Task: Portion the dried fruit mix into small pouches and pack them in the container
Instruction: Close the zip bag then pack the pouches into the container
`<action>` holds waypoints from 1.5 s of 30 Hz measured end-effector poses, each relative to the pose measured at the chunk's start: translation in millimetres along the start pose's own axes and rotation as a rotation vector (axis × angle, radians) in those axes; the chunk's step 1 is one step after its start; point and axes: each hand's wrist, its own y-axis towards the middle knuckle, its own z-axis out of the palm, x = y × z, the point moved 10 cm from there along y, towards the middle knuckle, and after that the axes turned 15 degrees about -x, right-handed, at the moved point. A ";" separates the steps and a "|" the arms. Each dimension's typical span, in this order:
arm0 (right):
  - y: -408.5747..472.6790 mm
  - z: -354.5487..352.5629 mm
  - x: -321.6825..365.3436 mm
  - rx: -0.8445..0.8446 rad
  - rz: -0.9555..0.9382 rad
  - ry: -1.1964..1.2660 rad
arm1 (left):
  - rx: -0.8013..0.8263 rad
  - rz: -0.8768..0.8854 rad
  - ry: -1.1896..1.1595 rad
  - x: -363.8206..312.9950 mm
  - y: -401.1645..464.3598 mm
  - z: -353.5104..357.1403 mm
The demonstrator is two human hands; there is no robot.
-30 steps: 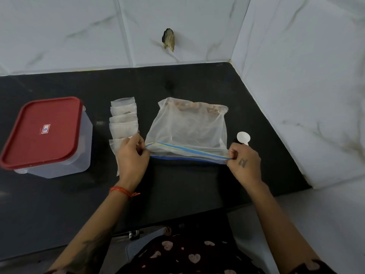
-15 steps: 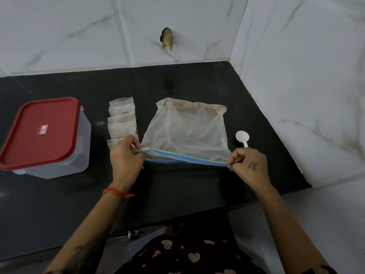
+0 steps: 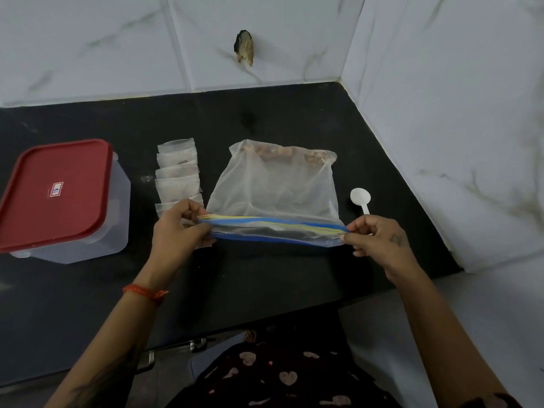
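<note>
At nine o'clock on the dark counter (image 3: 265, 290) we see the container (image 3: 97, 219) with its red lid (image 3: 56, 192) on, and just right of it a row of small pouches (image 3: 178, 178), whose contents we cannot make out. At centre our left hand (image 3: 176, 234) and right hand (image 3: 379, 240), well apart, each pinch one end of the zip strip of the big bag (image 3: 276, 187), with the dried fruit mix (image 3: 282, 151) bunched at its twelve o'clock end. A white spoon (image 3: 360, 199) lies at three o'clock, untouched; we judge nothing is packed yet.

A clear zip bag (image 3: 273, 189) with dried fruit (image 3: 282, 151) at its far end lies between overlapped small pouches (image 3: 178, 178) and a red-lidded container (image 3: 59, 198).
</note>
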 end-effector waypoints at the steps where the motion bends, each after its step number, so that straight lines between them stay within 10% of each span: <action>1: 0.8 -1.6 2.4 -0.033 -0.053 -0.060 | -0.021 0.038 0.050 1.1 0.2 -2.1; 11: -7.4 11.5 12.2 0.041 -0.354 -0.534 | 0.051 0.644 0.743 -11.6 -14.6 18.1; 22: -21.1 29.3 30.7 0.165 -0.526 -0.440 | 0.103 1.069 0.558 -41.0 -50.9 43.9; 45: -58.2 69.9 48.1 0.138 -0.902 -0.450 | 0.241 1.232 0.648 -34.3 -88.9 103.2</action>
